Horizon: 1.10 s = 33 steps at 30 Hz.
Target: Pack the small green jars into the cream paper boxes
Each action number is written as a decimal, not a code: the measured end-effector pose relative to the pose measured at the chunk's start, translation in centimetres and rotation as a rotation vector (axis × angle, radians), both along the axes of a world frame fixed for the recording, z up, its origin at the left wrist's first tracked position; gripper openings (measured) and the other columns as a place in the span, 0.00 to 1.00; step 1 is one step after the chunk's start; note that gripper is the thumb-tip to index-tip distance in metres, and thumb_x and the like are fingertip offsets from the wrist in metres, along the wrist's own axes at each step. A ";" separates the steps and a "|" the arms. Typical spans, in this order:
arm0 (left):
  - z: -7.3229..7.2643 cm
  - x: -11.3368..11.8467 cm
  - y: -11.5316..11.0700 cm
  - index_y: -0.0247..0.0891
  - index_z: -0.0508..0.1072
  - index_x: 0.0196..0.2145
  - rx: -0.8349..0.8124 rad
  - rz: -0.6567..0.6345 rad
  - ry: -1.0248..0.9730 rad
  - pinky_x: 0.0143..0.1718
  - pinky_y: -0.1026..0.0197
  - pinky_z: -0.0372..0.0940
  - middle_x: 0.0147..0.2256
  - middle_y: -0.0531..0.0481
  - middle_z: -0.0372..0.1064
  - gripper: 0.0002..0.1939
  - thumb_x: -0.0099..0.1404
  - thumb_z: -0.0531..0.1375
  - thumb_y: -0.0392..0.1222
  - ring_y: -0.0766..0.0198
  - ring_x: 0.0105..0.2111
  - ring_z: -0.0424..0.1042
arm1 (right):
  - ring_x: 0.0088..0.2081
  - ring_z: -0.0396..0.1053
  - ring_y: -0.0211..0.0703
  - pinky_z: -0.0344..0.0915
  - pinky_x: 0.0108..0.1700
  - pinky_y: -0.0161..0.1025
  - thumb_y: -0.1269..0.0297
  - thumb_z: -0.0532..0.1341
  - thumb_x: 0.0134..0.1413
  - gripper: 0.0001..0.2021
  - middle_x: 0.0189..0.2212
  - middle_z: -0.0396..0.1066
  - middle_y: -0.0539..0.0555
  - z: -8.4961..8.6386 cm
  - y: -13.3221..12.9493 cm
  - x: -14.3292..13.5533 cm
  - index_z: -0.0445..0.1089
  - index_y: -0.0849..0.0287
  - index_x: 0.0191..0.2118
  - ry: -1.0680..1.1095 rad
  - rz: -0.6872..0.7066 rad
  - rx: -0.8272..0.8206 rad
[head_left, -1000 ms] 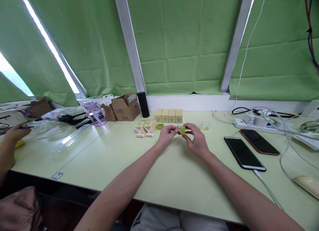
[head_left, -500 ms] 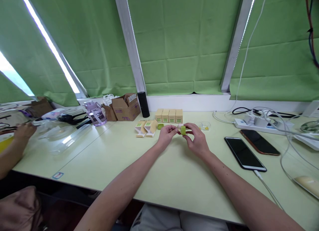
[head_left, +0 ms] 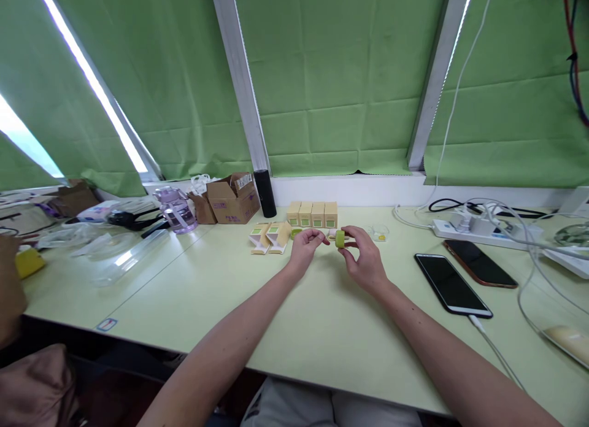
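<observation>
Between the thumb and fingers of my right hand (head_left: pixel 365 260) is a small green rounded block (head_left: pixel 339 238), held upright above the table. My left hand (head_left: pixel 304 250) is closed in a pinch just left of it, fingertips pointing at the block; whatever is in the pinch is too small to make out. Behind my left hand lies a green ring-like piece (head_left: pixel 295 232), partly covered. Two open cream cartons with green labels (head_left: pixel 278 237) rest to its left. Several small closed boxes (head_left: pixel 317 215) stand in a row behind. A clear dish with yellow bits (head_left: pixel 379 234) sits beyond my right hand.
Two phones (head_left: pixel 453 284) lie on the right, near a power strip (head_left: pixel 483 232) with tangled cables. A cardboard box (head_left: pixel 233 200), a black cylinder (head_left: pixel 265 194) and a purple bottle (head_left: pixel 175 210) stand at the back left. Another person's blurred arm (head_left: pixel 8 286) is at the far left.
My left fingertips have drawn slightly away from the green block, leaving a small gap. At the far left, the other person's hand has pulled back, baring a yellow object.
</observation>
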<state>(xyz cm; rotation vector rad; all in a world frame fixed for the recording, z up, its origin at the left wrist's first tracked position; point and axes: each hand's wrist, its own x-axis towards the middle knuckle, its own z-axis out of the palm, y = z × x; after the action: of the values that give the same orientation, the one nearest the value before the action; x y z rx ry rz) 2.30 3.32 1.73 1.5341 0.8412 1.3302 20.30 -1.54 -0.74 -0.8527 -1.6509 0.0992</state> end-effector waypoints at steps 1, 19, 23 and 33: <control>0.0 -0.1 0.1 0.36 0.75 0.31 0.009 0.028 0.008 0.40 0.57 0.66 0.30 0.45 0.79 0.14 0.61 0.66 0.51 0.58 0.34 0.76 | 0.53 0.73 0.54 0.82 0.48 0.54 0.69 0.59 0.65 0.22 0.56 0.69 0.61 0.0 0.0 0.0 0.65 0.50 0.62 -0.001 -0.006 0.001; 0.3 -0.7 -1.8 0.44 0.72 0.58 0.695 0.085 0.439 0.61 0.36 0.61 0.53 0.42 0.74 0.25 0.63 0.68 0.37 0.44 0.59 0.62 | 0.58 0.72 0.57 0.79 0.52 0.57 0.71 0.57 0.68 0.18 0.55 0.72 0.63 0.1 0.0 0.2 0.62 0.52 0.61 -0.217 -0.052 0.203; 0.3 -0.7 -1.7 0.44 0.73 0.56 0.731 0.084 0.444 0.60 0.36 0.61 0.52 0.42 0.75 0.22 0.64 0.67 0.38 0.45 0.57 0.64 | 0.59 0.72 0.56 0.78 0.55 0.55 0.72 0.56 0.68 0.15 0.55 0.72 0.64 0.3 -0.1 0.2 0.65 0.53 0.57 -0.265 -0.096 0.238; 0.4 -0.6 -1.7 0.43 0.74 0.55 0.778 0.123 0.422 0.59 0.38 0.62 0.51 0.44 0.76 0.21 0.65 0.67 0.37 0.46 0.56 0.63 | 0.57 0.74 0.55 0.79 0.51 0.52 0.72 0.55 0.70 0.15 0.57 0.71 0.65 0.3 -0.1 0.2 0.68 0.55 0.58 -0.332 -0.141 0.274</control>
<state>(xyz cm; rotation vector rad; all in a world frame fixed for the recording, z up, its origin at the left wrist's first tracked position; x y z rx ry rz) 1.69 1.65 2.10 2.4650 0.7038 1.5446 20.51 -1.59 -0.39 -0.8004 -1.8514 -0.3776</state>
